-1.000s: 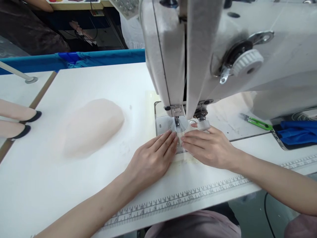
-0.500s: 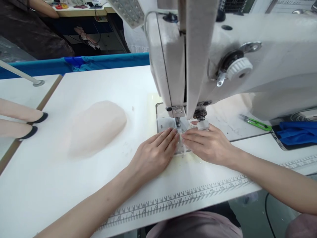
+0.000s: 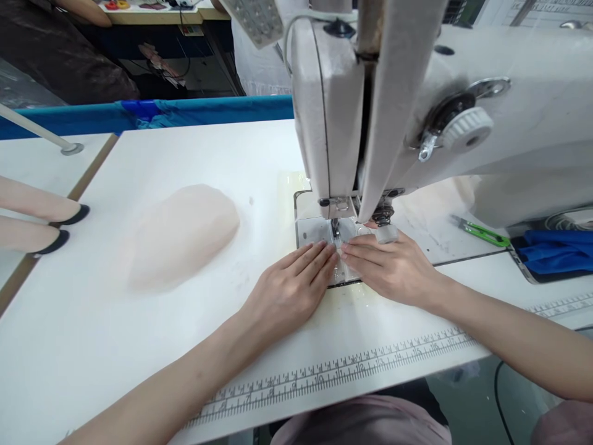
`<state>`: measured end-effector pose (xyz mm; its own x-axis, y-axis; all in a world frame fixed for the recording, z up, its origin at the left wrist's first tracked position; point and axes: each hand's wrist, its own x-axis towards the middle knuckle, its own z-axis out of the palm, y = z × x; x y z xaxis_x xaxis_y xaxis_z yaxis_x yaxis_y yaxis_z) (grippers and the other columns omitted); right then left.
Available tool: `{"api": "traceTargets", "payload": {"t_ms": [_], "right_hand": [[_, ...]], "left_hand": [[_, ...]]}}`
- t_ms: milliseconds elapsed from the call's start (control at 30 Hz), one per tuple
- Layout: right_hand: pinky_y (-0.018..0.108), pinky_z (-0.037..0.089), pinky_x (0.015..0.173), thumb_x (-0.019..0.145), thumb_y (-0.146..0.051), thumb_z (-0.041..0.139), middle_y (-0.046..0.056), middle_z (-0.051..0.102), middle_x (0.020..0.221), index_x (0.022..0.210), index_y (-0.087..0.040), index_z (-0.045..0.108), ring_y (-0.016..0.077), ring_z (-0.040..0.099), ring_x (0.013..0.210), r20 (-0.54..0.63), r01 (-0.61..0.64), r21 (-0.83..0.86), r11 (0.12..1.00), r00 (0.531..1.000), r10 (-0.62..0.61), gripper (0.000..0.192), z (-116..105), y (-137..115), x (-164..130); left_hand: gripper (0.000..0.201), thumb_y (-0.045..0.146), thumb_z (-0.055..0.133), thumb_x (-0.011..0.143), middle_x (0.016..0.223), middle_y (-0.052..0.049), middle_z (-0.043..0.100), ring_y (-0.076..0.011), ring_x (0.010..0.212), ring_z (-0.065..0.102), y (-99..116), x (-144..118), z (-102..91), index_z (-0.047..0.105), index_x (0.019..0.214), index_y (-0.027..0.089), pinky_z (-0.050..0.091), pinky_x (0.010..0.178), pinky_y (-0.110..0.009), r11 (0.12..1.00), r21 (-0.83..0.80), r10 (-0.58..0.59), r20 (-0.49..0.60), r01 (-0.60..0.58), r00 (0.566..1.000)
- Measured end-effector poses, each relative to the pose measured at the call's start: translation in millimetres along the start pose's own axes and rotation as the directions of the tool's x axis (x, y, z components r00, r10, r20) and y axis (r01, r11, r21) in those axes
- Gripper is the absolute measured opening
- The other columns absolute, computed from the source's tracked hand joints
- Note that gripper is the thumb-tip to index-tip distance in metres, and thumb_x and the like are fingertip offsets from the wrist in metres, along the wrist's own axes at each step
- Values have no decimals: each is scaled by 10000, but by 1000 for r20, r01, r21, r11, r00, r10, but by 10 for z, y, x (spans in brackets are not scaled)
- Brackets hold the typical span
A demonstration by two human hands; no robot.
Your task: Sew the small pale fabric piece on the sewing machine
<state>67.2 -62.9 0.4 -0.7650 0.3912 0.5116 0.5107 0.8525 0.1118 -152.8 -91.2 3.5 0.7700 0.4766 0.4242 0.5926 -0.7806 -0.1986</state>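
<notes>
My left hand (image 3: 296, 281) lies flat at the left of the needle plate (image 3: 306, 232), fingers stretched out together and fingertips just in front of the presser foot (image 3: 335, 228) of the sewing machine (image 3: 333, 117). On the other side, my right hand (image 3: 393, 266) rests with its fingers extended toward the left fingertips. Its thumb is largely hidden behind the machine's white knob (image 3: 387, 233). Between the two sets of fingertips there seems to be a thin, see-through strip (image 3: 340, 272), too faint to make out clearly.
A sheer beige fabric piece (image 3: 185, 238) lies on the white table (image 3: 185, 346) at left. Green thread snips (image 3: 486, 233) and a blue cloth (image 3: 556, 250) are at right. Two beige tubular pieces with black ends (image 3: 39, 216) reach in from the left. A ruler strip (image 3: 319, 374) runs along the front edge.
Less of the see-through strip shows in front of the fingertips. Both hands keep nearly the same place and pose. The camera view has shifted slightly, so the machine head appears farther right.
</notes>
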Motion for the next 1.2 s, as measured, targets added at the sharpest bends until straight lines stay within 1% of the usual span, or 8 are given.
{"api": "traceTargets", "payload": {"t_ms": [200,367,467,733,867,967,1100,1200], "right_hand": [[395,486,1019,905,-117,537,14,735,1042,978,-139,699,161,670,898,-19,-13,-23,1000,1000,13,179,49,10,-2],[393,420,1073,910,-120,539,11,734,1041,961,-151,697,146,663,944,-24,20,-33,999,1000,-21,169,1,-34,-24],[388,392,1093,905,-113,545,7,734,1041,976,-148,692,141,653,978,-26,19,-36,999,999,-20,167,-23,-53,-35],[393,401,1084,913,-118,518,3,739,1013,966,-156,697,138,657,874,-19,-22,-47,999,1000,21,191,31,-21,-3],[411,391,1087,909,-113,511,44,741,968,1008,-120,688,171,652,934,-3,-59,-28,998,998,59,203,78,-4,11],[422,373,1103,924,-159,505,38,744,937,1021,-124,688,173,655,905,-4,-66,-44,997,998,66,211,81,-2,21],[411,360,1115,958,-251,472,2,746,921,1032,-181,691,165,654,855,-10,-75,-78,994,997,74,242,60,-16,23],[414,368,1104,964,-264,468,14,747,922,1035,-170,693,167,654,864,0,-85,-73,994,996,85,254,50,-24,24]], "left_hand": [[296,134,490,924,1200,-167,642,-270,1102,637,-45,16,30,627,1165,32,562,943,-409,999,20,-26,8,25,1000],[284,107,498,909,1183,-155,656,-264,1086,646,23,-16,-14,639,1146,38,572,927,-389,1000,20,-7,10,7,1000],[279,103,518,894,1170,-166,661,-274,1077,650,54,-36,-22,645,1130,24,579,914,-387,1000,22,-11,-1,11,1000],[276,148,535,908,1160,-167,666,-273,1070,654,-18,14,39,651,1125,23,565,938,-403,999,24,-42,-13,42,999],[309,212,521,928,1174,-162,662,-281,1090,643,-55,48,71,646,1141,26,560,944,-421,996,17,-87,-15,87,996],[318,239,523,932,1173,-157,666,-276,1088,645,-43,41,60,649,1135,29,561,940,-411,996,20,-90,-14,90,996],[310,251,527,933,1147,-148,682,-269,1074,655,-3,18,25,663,1105,32,567,926,-394,994,34,-104,-12,104,995],[311,256,522,937,1146,-147,682,-269,1066,658,-3,18,27,665,1098,32,565,928,-398,993,41,-111,-20,112,994]]}}
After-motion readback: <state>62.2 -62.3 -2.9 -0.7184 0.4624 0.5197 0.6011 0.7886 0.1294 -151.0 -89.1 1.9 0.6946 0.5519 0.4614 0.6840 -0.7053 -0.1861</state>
